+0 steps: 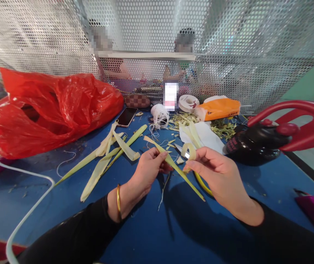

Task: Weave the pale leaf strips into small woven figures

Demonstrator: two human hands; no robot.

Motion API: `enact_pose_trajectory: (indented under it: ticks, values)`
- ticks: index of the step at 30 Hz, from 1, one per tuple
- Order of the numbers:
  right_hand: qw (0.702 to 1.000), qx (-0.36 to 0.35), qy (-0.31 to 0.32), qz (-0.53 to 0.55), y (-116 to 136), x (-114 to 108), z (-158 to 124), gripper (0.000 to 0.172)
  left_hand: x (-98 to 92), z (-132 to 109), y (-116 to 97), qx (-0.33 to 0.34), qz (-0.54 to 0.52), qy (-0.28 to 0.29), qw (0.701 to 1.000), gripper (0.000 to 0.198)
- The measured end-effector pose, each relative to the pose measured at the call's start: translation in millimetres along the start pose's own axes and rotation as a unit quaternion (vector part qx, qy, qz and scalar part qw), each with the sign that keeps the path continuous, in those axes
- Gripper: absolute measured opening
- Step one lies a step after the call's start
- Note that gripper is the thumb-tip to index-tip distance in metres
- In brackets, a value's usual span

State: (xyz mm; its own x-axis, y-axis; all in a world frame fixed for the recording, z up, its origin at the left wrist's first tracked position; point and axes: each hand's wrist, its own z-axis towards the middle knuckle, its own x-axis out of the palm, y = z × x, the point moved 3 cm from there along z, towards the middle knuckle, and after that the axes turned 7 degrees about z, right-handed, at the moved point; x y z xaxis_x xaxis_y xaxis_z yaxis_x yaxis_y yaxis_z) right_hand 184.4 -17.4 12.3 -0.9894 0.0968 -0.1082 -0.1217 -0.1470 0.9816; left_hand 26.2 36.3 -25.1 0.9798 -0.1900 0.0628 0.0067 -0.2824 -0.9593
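Observation:
My left hand is closed in a pinch on a long pale green leaf strip that slants from the upper left down to the right over the blue table. My right hand is closed too, pinching a curled loop of the leaf and a small shiny blade-like thing near it. A thin white thread hangs below my hands. A gold bangle sits on my left wrist. Both sleeves are black.
Several loose leaf strips lie at left centre. A red plastic bag fills the left. A phone, thread spool, tape roll, orange packet and black-and-red tool stand behind. Two people sit beyond the mesh screen.

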Motion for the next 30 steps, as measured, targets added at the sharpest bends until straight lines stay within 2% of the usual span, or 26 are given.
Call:
enact_pose_trajectory:
  ticks: [5,10,14,19,23,27,30]
  values:
    - [0.999,-0.044,-0.013,-0.012,13,-5,-7,0.013,-0.4,2,0,0.016,0.01,-0.003,1.0,0.017]
    - [0.993,-0.117,-0.025,-0.006,30,-10,-20,0.007,-2.5,5,2,0.005,0.015,-0.017,1.0,0.018]
    - [0.988,-0.146,-0.023,0.035,45,-15,-33,0.003,-3.1,5,2,0.003,0.004,-0.025,1.0,0.019]
    - [0.989,-0.116,-0.029,0.082,59,-24,-42,0.005,-4.9,8,2,0.005,-0.004,-0.034,0.999,0.017]
    - [0.993,-0.054,0.001,0.101,59,-22,-34,0.013,-6.5,9,2,0.007,-0.013,-0.029,0.999,0.012]
    - [0.993,0.022,0.072,0.085,43,-10,-16,0.012,-2.8,2,-1,0.019,-0.096,0.031,0.995,0.013]
    - [0.99,0.063,0.099,0.073,26,-3,-4,0.008,0.4,-6,-6,0.009,-0.173,0.071,0.982,0.017]
